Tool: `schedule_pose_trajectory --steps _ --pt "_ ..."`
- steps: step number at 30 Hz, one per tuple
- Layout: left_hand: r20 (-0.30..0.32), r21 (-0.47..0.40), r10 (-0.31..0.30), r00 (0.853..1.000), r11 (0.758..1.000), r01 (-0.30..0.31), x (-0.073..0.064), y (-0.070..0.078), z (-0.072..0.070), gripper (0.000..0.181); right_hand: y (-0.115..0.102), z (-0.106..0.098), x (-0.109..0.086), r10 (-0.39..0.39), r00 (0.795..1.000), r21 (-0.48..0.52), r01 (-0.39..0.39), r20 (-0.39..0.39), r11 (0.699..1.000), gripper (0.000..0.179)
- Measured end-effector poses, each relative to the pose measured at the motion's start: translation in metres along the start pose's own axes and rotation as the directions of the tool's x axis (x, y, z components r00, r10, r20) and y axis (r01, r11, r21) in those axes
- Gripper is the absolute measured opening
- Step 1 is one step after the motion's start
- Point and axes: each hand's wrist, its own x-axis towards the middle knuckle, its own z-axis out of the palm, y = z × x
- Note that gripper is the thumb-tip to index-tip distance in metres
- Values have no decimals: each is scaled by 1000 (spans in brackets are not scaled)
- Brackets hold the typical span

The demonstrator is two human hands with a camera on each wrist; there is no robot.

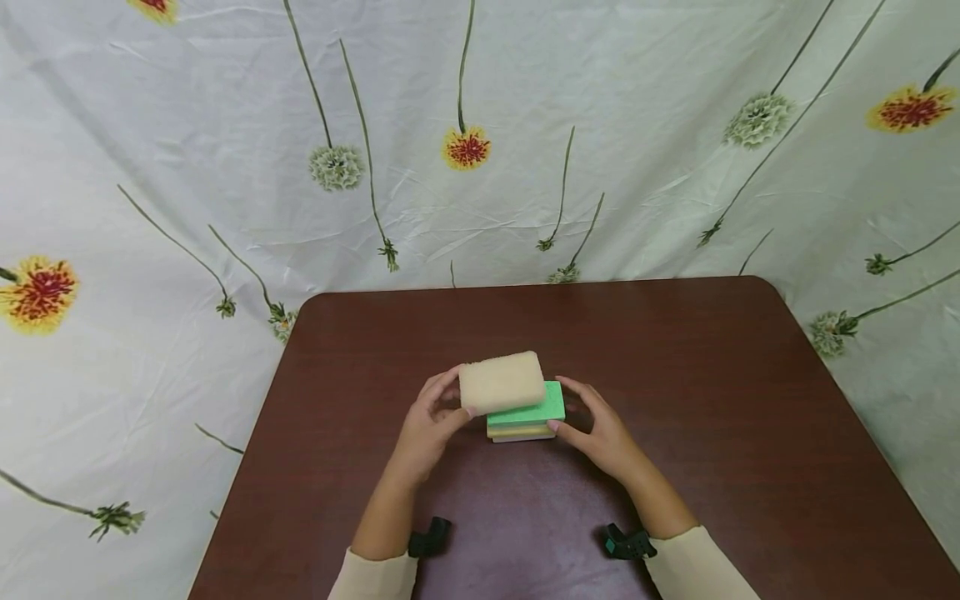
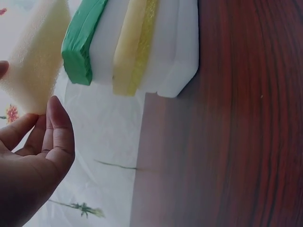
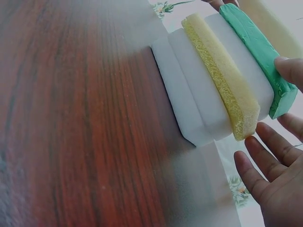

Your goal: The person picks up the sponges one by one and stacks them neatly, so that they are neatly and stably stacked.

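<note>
My left hand pinches a cream sponge by its left end. The sponge is held tilted over the back left of a stack and overlaps the green block on top in the head view. Under the green block come a white layer, a yellow sponge with a rough darker side, and white blocks at the bottom on the table. At the stack's right end is my right hand, its thumb on the green block's front and its index finger behind the corner; the other fingers spread beside the yellow sponge.
The stack stands on a dark reddish-brown wooden table with rounded far corners. Behind and beside it hangs a white cloth printed with flowers. A dark strap sits on the left wrist, and another strap on the right.
</note>
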Motion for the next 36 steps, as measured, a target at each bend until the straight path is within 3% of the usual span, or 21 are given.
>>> schedule_pose_trajectory --steps 12,19,26,36 --pt "44 18 0 999 1000 -1 4 -3 12 64 2 0 -2 -29 1000 7 29 -4 1000 72" --pt "62 50 6 998 999 -9 5 -5 16 64 31 -1 3 -71 997 6 71 -11 997 75" --pt "55 48 21 998 999 -24 5 -6 19 65 31 -3 2 -98 995 0 98 -1 995 73" --pt "54 113 32 998 993 -38 6 -7 20 67 27 -2 2 -91 996 -29 91 -3 995 70"
